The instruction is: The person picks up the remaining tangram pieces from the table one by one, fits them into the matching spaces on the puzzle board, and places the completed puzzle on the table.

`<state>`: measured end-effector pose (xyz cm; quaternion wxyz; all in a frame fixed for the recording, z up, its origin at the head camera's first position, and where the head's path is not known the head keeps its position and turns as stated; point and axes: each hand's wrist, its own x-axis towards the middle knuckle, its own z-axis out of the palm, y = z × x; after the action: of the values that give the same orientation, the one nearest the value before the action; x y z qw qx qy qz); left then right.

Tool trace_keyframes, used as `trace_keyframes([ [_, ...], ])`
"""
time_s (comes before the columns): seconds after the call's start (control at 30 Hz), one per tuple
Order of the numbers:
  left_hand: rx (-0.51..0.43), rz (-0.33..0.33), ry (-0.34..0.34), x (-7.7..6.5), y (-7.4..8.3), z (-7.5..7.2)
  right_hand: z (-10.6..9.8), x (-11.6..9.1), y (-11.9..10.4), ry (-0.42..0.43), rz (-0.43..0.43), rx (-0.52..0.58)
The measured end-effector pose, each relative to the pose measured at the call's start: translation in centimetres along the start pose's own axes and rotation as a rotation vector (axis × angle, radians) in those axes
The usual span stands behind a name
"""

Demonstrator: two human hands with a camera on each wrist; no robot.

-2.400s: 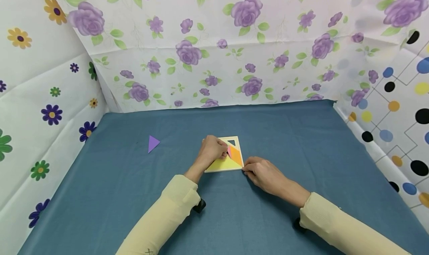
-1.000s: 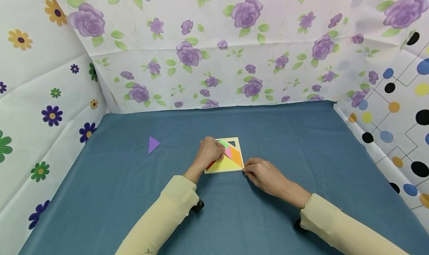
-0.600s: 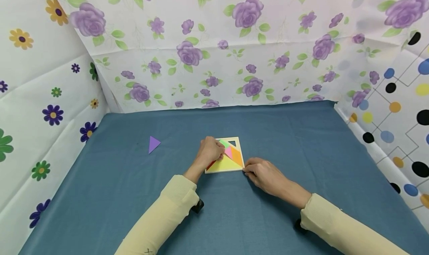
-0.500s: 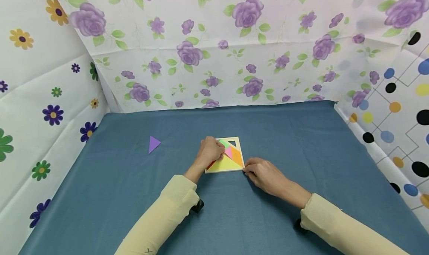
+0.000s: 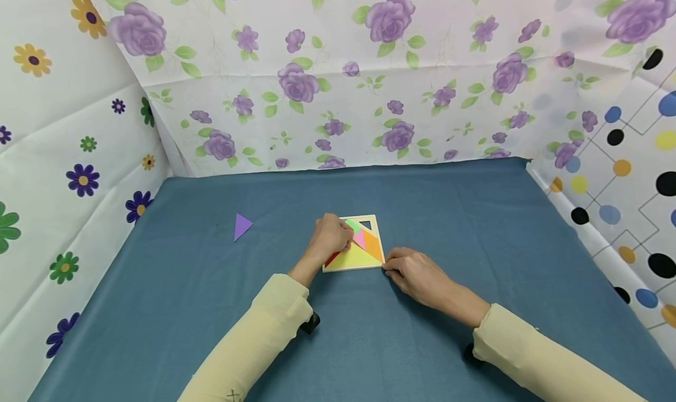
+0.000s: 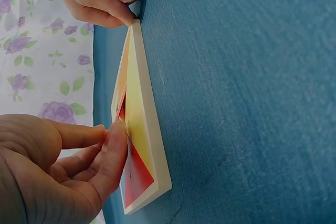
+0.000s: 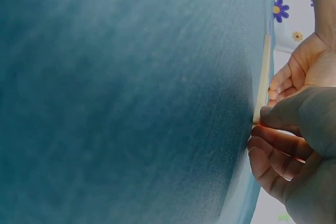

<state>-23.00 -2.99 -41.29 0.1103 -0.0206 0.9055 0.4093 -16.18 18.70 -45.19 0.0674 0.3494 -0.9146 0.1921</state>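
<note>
A tangram board [image 5: 374, 221] with a pale rim lies mid-table. My left hand [image 5: 333, 235] reaches over its left side, thumb and fingers pinching at the edge of the pink triangle [image 5: 360, 239]. The fingertips partly cover that piece. Around it sit a yellow triangle [image 5: 352, 261], an orange parallelogram [image 5: 373, 246], a green piece [image 5: 352, 225] and a red triangle [image 6: 137, 174], partly hidden by the hand in the head view. My right hand [image 5: 414, 271] pinches the near right corner of the board between thumb and fingers.
A loose purple triangle [image 5: 242, 227] lies on the blue cloth [image 5: 422, 349], left of the board. A triangular opening shows blue cloth at the board's far right corner. Flowered curtain [image 5: 343, 114] closes off the back, and patterned sheets hang on both sides.
Since the oldest frame, my left hand has shifted slightly left, and more of the pink, green and red pieces shows. The pink triangle appears flatter. My right hand stays at the corner.
</note>
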Motion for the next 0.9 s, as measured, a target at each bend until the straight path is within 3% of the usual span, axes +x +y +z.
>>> trace_keyframes([
  [0.9,0.027,0.038,-0.01,-0.15,-0.28,-0.29,0.04,-0.04,0.13,0.011,-0.013,0.011],
])
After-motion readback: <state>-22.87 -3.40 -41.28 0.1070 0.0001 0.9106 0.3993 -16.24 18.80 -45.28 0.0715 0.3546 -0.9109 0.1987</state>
